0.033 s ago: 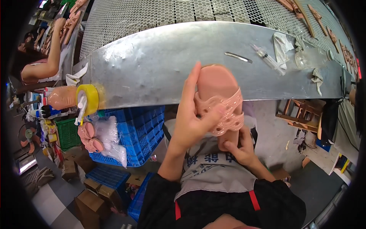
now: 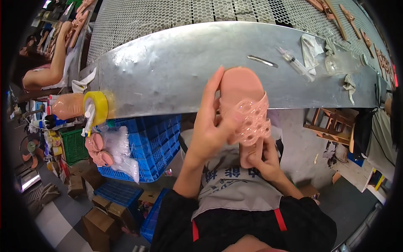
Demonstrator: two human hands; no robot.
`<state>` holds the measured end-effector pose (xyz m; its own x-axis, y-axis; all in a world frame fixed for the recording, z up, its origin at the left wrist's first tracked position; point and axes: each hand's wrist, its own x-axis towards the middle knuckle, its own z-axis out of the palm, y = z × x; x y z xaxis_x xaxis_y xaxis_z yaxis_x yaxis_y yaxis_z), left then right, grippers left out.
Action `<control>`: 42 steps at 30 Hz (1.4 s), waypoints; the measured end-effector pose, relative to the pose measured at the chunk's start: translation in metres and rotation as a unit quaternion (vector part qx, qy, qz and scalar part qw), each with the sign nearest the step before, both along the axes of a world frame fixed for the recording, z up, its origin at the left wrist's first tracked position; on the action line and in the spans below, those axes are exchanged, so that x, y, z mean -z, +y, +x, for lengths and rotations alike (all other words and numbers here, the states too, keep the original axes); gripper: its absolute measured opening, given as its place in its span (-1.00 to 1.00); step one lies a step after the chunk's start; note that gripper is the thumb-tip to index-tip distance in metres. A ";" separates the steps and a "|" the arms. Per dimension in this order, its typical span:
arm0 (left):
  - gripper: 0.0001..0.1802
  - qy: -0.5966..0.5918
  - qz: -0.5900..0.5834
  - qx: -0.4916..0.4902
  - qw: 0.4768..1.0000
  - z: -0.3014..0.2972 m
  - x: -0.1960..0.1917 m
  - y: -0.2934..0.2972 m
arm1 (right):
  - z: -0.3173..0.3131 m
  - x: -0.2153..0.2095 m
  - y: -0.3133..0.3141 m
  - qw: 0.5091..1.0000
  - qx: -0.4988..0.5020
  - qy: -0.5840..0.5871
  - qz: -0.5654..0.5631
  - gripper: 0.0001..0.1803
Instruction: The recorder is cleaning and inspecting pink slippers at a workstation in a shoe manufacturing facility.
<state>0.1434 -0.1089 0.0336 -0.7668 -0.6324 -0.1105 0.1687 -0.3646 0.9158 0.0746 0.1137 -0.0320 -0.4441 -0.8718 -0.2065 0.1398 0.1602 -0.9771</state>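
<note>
A pink slipper (image 2: 245,85) with a glossy, perforated strap is held up in front of me at the near edge of the metal table. My left hand (image 2: 212,126) grips it along its left side, fingers stretched up beside the sole and thumb across the strap. Around the narrower lower end of the slipper, my right hand (image 2: 266,161) is closed, its thumb on the sole. Part of the right fingers is hidden behind the slipper. Beyond it on the table lie tweezers (image 2: 262,61) and a clear syringe (image 2: 296,65).
White cloths (image 2: 311,50) and a clear bottle (image 2: 338,65) are at the table's right. A tape dispenser with yellow tape (image 2: 98,108) hangs by its left edge, above a blue crate (image 2: 153,147) with bagged slippers (image 2: 103,153). A mesh conveyor (image 2: 176,10) runs behind. Another person's arm (image 2: 58,59) is far left.
The slipper has turned slightly in my hands, showing more of its strap face-on. My left thumb has shifted a little on the strap. The table things stay where they were.
</note>
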 end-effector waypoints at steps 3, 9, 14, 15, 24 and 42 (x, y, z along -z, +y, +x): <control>-0.24 0.036 0.052 -0.014 0.998 -0.007 0.019 -0.005 | -0.004 -0.012 -0.002 0.940 0.019 -0.338 -0.038 -0.29; -0.37 0.034 0.084 -0.024 0.996 -0.012 0.021 -0.002 | -0.001 -0.022 -0.005 0.836 0.019 -0.546 -0.053 -0.19; -0.39 0.012 0.068 -0.020 0.997 -0.014 0.022 -0.003 | 0.000 -0.025 -0.012 0.817 0.024 -0.572 -0.068 -0.18; -0.39 0.011 0.071 -0.020 0.997 -0.014 0.022 -0.003 | 0.000 -0.026 -0.012 0.819 0.025 -0.570 -0.064 -0.17; -0.36 0.078 0.108 -0.031 0.991 -0.011 0.025 0.000 | 0.018 -0.005 -0.016 0.996 0.004 -0.094 0.002 -0.34; -0.83 0.063 0.113 0.000 0.992 0.024 0.002 -0.021 | 0.008 0.000 -0.018 0.967 -0.090 0.231 0.054 -0.60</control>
